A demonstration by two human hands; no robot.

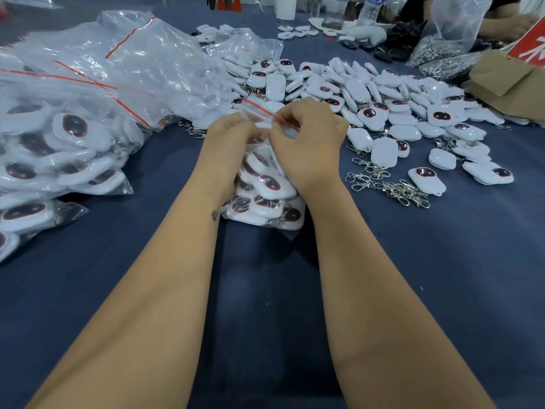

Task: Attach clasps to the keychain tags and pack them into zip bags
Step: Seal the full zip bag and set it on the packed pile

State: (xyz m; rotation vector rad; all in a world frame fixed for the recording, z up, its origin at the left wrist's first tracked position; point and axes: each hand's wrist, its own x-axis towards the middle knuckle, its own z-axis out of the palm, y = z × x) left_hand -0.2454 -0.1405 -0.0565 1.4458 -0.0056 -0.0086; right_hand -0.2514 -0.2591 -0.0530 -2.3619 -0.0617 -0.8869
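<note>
- The dark blue bench (442,276) in front of me carries the whole job, and by my reading it stands about midway.
- At far left, a heap of packed zip bags (67,137), clear with red seal strips, lies stacked and full of tags; that share looks done.
- At right, a wide spread of loose keychain tags (392,113) waits on the bench: white, rounded, many with a dark oval face ringed in red, most already trailing silver clasps (389,187).
- At centre, between my forearms, sits the current zip bag (265,196), stuffed with tags and resting on the bench.
- My left hand (233,137) and right hand (309,134) both pinch its red-striped mouth; I judge I am pressing the seal closed.
</note>
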